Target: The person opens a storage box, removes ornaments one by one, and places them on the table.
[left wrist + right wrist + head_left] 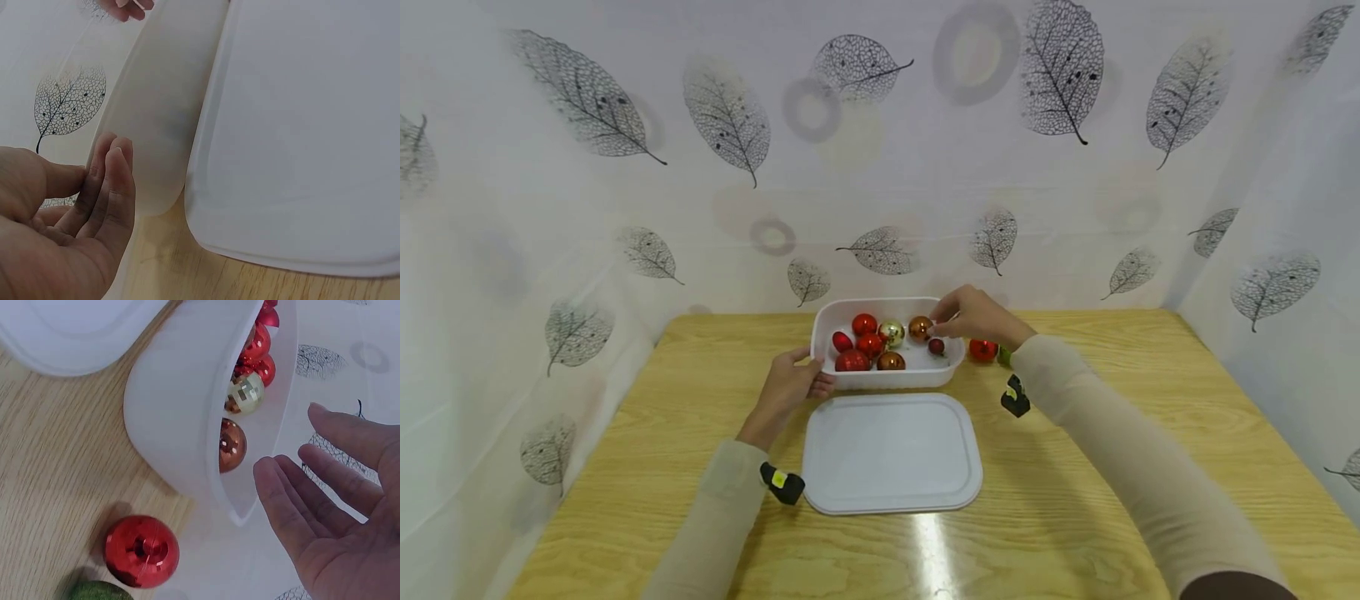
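Over there, the left hand (786, 385) grips a white oblong plastic tub (887, 381). Fingers apart, the right hand (976, 317) hovers by a glossy copper ball (919, 328).

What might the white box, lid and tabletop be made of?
White box: probably plastic, slightly translucent; a dim patch seems to show through its wall.
Lid: likely plastic, smooth; moulded-looking rim.
Tabletop: wood or laminate, glossy; grain lines, bright reflection.
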The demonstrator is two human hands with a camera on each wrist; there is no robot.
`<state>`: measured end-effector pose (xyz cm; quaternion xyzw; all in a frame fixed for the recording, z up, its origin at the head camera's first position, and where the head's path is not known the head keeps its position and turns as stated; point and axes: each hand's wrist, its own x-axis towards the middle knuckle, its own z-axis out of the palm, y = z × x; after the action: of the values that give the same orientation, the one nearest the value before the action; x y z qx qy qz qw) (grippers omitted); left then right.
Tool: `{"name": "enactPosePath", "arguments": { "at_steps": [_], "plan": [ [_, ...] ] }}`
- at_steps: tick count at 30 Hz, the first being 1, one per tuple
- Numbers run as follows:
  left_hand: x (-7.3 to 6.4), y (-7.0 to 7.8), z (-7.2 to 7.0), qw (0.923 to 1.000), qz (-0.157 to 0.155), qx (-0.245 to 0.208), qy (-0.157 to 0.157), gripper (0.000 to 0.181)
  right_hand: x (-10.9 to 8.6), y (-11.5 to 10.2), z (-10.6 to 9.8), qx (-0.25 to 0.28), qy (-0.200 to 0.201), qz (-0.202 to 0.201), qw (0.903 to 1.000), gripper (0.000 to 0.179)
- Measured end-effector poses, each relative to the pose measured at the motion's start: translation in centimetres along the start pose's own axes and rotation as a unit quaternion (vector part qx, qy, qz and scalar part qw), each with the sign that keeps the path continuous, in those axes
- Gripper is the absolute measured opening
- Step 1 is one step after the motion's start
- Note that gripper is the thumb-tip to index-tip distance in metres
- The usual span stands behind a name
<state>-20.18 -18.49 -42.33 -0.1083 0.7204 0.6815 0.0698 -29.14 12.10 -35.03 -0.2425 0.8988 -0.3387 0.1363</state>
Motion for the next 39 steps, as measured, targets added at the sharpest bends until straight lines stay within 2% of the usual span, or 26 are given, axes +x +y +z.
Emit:
{"name": "enactPosePath", "arguments": {
  "at_steps": [5, 12, 24, 33, 39],
  "plan": [
    [0.1, 0.0, -0.1, 1.0000, 0.002, -0.004, -0.001, 0.047, 0.9, -0.5, 1.0, -0.016, -0.010, 0.009, 0.9998, 0.024],
    [0.3, -0.1, -0.1, 1.0000, 0.001, 0.003, 0.000, 0.047, 1.7, -0.7, 1.9, -0.042, -0.016, 0.018, 0.9988, 0.029],
    [0.1, 0.0, -0.1, 1.0000, -0.001, 0.003, 0.000, 0.047, 2.8, -1.0, 2.7, -0.106, -0.015, 0.075, 0.9915, 0.018],
    [0.3, -0.1, -0.1, 1.0000, -0.003, 0.005, 0.007, 0.047, 3.3, -1.2, 3.6, -0.127, -0.016, 0.132, 0.9831, 0.017],
    [0.3, -0.3, -0.1, 0.9999, -0.002, 0.008, 0.012, 0.047, 3.1, -1.3, 3.9, -0.123, -0.012, 0.125, 0.9845, 0.023]
  ]
}}
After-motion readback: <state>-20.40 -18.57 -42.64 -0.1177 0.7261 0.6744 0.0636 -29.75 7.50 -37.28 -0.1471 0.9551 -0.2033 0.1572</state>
